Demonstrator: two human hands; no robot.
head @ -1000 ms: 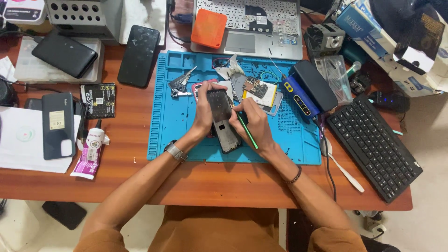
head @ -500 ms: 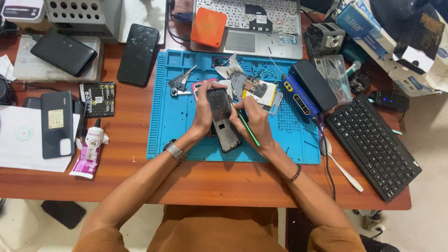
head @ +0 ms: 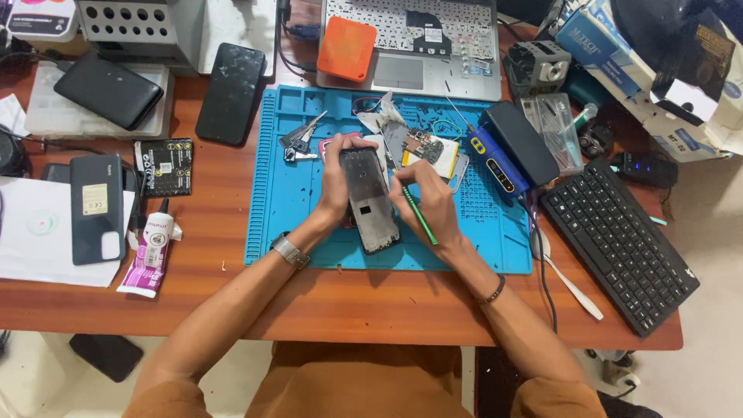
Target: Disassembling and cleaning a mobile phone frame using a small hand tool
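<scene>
A dark opened phone (head: 370, 200) lies on the blue work mat (head: 294, 209) at the middle of the desk. My left hand (head: 338, 182) grips the phone's left edge and upper end. My right hand (head: 429, 200) holds a thin green tool (head: 418, 214) like a pen, its tip at the phone's right edge near the top. A watch sits on my left wrist and a bead band on my right. Loose phone parts and a circuit board (head: 424, 147) lie on the mat just behind the phone.
A black keyboard (head: 619, 240) sits at the right, a laptop (head: 410, 42) with an orange box (head: 347, 48) on it at the back. Phones (head: 231, 93) and a glue tube (head: 151, 251) lie at the left. A blue device (head: 494, 161) rests by the mat's right side.
Both hands stay on the phone; my right hand has shifted slightly with the green tool along the phone's right edge. Nothing else has moved.
</scene>
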